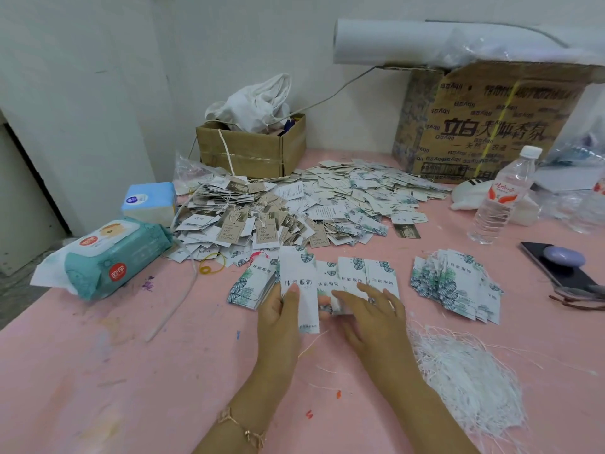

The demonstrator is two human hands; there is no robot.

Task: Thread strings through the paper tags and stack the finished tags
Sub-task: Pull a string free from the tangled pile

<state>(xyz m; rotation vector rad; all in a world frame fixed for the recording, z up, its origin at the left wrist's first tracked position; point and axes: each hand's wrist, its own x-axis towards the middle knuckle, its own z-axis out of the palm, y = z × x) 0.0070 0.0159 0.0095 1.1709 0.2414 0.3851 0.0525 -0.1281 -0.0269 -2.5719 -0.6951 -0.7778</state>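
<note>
I see matt paper tags [299,280] on a scuffed, matt pink desk [98,371]; right of the tags, a clear glossy plastic water bottle [501,198] and fibrous white strings [468,381].

Soft even light, wide-angle edge warp

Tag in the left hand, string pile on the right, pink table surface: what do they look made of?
Tag: matte white card, leaf print; it looks flat and stiff in the left hand. String pile: thin white kinked cord, cotton or paper unclear. Table surface: pink matte sheet, stained; cloth or plastic unclear.
</note>
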